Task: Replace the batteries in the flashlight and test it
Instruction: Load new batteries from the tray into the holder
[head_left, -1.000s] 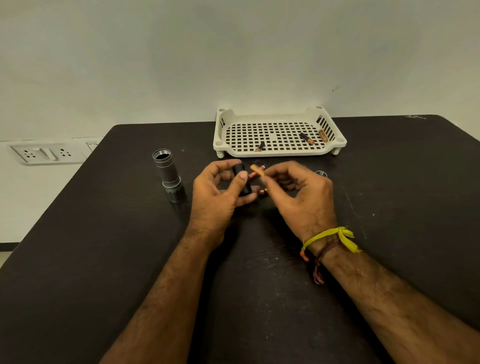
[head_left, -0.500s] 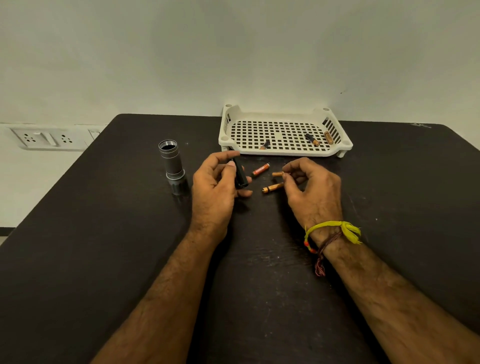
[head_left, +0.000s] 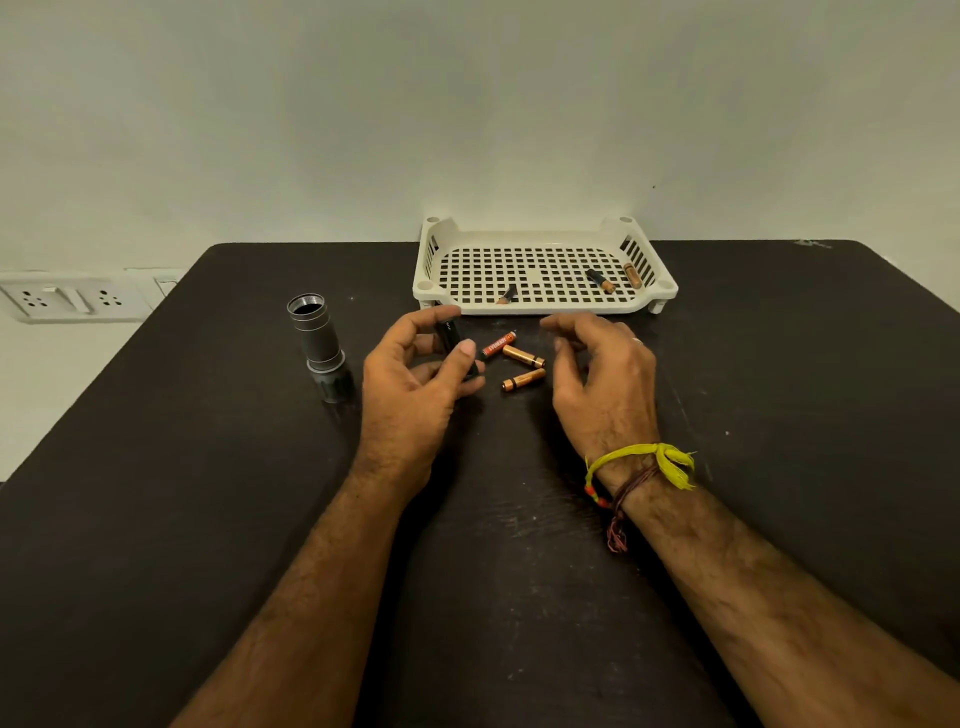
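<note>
My left hand (head_left: 410, 384) grips a black battery holder (head_left: 451, 340) between thumb and fingers, just above the dark table. Three small batteries lie loose on the table between my hands: a red one (head_left: 497, 345), a copper one (head_left: 522, 356) and another copper one (head_left: 523, 379). My right hand (head_left: 602, 379) hovers to the right of them, fingers curled apart, holding nothing. The grey flashlight body (head_left: 317, 340) stands upright at the left with its threaded open end up.
A white perforated tray (head_left: 540, 306) sits at the table's back with three used batteries in it, one (head_left: 506, 294) at the left, two (head_left: 600, 280) at the right. A wall socket plate (head_left: 67, 299) is off the table's left edge.
My right hand put its battery down beside the other two and drew back to the right, open. The left hand keeps the black holder.
</note>
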